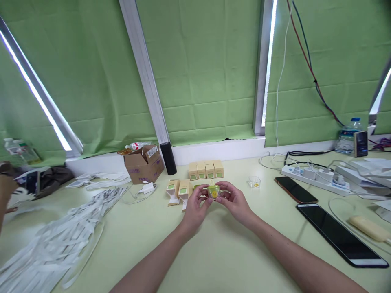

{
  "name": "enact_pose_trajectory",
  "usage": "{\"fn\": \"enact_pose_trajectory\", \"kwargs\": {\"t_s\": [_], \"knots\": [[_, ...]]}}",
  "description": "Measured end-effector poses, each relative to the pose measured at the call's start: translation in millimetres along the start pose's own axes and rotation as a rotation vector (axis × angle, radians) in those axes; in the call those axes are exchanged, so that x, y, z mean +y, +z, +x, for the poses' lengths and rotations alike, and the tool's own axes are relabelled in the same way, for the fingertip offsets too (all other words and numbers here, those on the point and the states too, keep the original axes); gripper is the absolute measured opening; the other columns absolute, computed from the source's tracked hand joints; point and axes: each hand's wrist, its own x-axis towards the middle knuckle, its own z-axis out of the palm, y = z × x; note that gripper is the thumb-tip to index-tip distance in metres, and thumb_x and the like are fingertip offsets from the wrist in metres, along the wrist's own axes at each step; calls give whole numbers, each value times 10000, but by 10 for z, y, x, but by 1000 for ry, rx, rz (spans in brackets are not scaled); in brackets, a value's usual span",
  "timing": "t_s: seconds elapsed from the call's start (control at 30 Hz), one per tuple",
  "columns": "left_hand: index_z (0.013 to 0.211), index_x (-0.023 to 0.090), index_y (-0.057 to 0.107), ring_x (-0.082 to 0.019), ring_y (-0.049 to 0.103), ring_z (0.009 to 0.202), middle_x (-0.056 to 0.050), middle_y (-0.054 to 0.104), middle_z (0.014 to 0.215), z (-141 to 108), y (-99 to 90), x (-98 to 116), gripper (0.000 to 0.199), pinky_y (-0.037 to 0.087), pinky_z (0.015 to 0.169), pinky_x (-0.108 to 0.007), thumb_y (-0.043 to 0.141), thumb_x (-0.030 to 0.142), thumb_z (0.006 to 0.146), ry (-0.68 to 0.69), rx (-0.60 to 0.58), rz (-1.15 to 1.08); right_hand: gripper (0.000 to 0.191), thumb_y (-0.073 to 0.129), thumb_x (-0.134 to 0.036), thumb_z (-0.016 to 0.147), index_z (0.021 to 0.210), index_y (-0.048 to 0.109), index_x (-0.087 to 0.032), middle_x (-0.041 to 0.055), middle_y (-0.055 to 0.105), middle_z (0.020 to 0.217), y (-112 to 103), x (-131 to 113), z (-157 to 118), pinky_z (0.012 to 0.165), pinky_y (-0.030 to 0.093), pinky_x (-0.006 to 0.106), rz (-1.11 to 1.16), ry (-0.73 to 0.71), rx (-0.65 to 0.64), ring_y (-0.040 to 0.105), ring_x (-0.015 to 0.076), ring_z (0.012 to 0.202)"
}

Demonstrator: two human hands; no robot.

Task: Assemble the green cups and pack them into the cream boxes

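Note:
Between my two hands, a little above the table, is a small clear container with a green top and a yellow round label (214,191). My left hand (197,202) grips its left side, and my right hand (234,200) has thumb and fingers on its right side. Just left of my left hand lie two small kraft boxes with opened flaps (172,188). Behind the hands stands a row of several closed kraft boxes (205,169). A small clear plastic piece with a yellow spot (253,182) sits to the right. Something green shows partly behind my left fingers.
At left are a heap of white straps (67,228), a white charger (148,187), a brown carton (143,165) and a black cylinder (168,158). To the right lie phones (295,189), a tablet-like device (340,234) and a power strip (316,179). Another person's arm (5,191) shows far left.

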Motion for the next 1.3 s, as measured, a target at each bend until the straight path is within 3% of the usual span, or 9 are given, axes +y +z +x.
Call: {"fn": "enact_pose_trajectory", "kwargs": {"t_s": [0.3,0.5,0.73,0.83,1.0,1.13,1.3], "knots": [[1216,233,655,-242,682,1028,-72,734,1072,-20,-17,-42,447,528,966,-409,811,404,833,7,128,176,644,876,-476,761,1340,647,-314,69,617,1284,59,-15,-42,950,599,426,44,19,-54,710,245,1036],[1105,258,729,-230,645,910,-37,716,963,-62,-49,-11,396,506,881,-379,876,343,748,68,218,376,613,829,-525,808,1355,646,-317,63,624,1232,83,12,-58,855,609,415,15,55,-77,703,189,845],[1078,261,742,-228,608,824,-43,712,907,-97,-36,57,366,504,808,-374,885,314,746,276,142,467,583,811,-536,815,1307,627,-285,44,685,1064,114,-19,-90,707,582,358,-29,74,-76,640,160,714],[1164,258,701,-237,649,860,-51,728,942,-103,-31,53,410,520,856,-392,852,358,796,283,149,413,563,800,-555,822,1286,611,-297,47,684,1061,98,-76,-75,723,569,371,112,86,-32,675,192,765],[1214,242,652,-244,694,958,-68,745,967,-124,-20,53,245,508,972,-418,618,329,988,320,136,399,416,704,-579,866,1134,596,-280,66,733,936,-1,-124,-4,642,524,379,426,171,-19,687,239,742],[1185,232,659,-241,699,935,-75,741,957,-126,-32,35,210,520,921,-403,578,307,1007,322,93,461,290,633,-542,902,987,591,-268,64,728,856,-89,-117,38,574,496,353,466,211,5,658,220,659],[1147,219,636,-221,697,908,-67,726,961,-118,-53,4,178,528,875,-388,527,290,1026,308,56,535,221,642,-456,927,985,605,-246,75,745,841,-87,-139,25,567,500,306,562,211,-31,661,191,639]]}}
